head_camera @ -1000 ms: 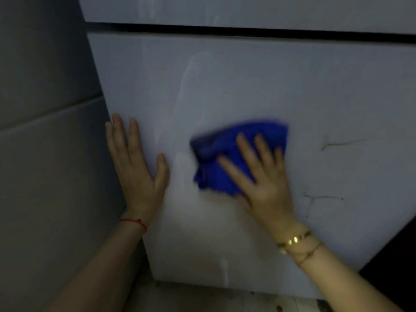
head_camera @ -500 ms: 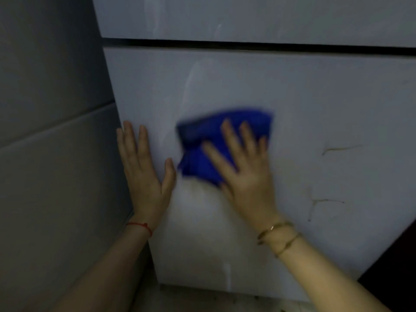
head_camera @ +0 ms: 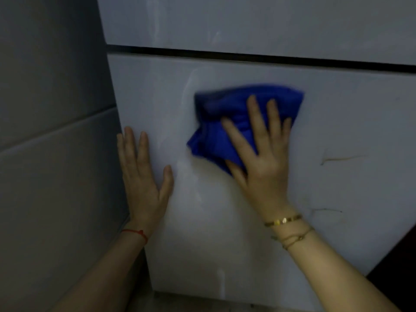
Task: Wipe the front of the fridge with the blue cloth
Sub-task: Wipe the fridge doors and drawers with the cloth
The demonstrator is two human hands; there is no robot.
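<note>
Right hand (head_camera: 261, 163), fingers spread, pressed the blue cloth (head_camera: 227, 122) mid-door; left hand (head_camera: 144, 181) lay flat beside the fridge's (head_camera: 337, 122) left edge.

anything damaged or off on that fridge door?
Yes. Two thin dark, crack-like marks on the lower door, right of the right hand: one level with the palm, one near the wrist. Scratch or grime, can't tell. The cloth hasn't reached them. Pale streaks sit left of the cloth.
</note>
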